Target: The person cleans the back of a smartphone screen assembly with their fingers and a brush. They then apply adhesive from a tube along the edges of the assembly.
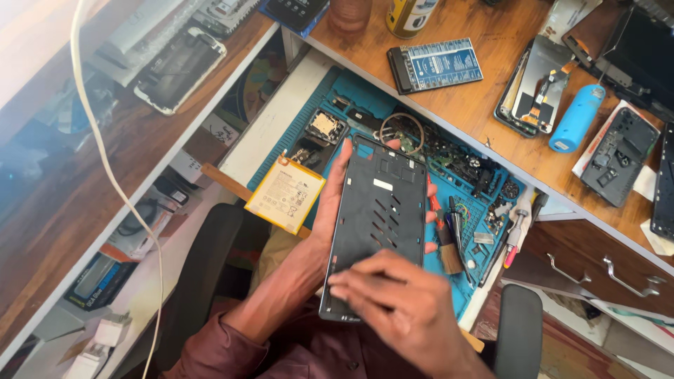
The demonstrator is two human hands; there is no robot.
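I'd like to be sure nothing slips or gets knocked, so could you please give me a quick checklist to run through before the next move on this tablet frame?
1. Frame supported: ok. The left hand cradles the dark tablet frame from beneath, fingers wrapped round both long edges.
2. Right hand placed: ok. The right hand rests its fingertips on the frame's lower end.
3. Battery out of the way: ok. The yellow battery lies apart, to the frame's left on the blue mat.
4. Tools within reach: ok. The brush and screwdrivers lie just right of the frame.
5. Loose screws all out: cannot tell.
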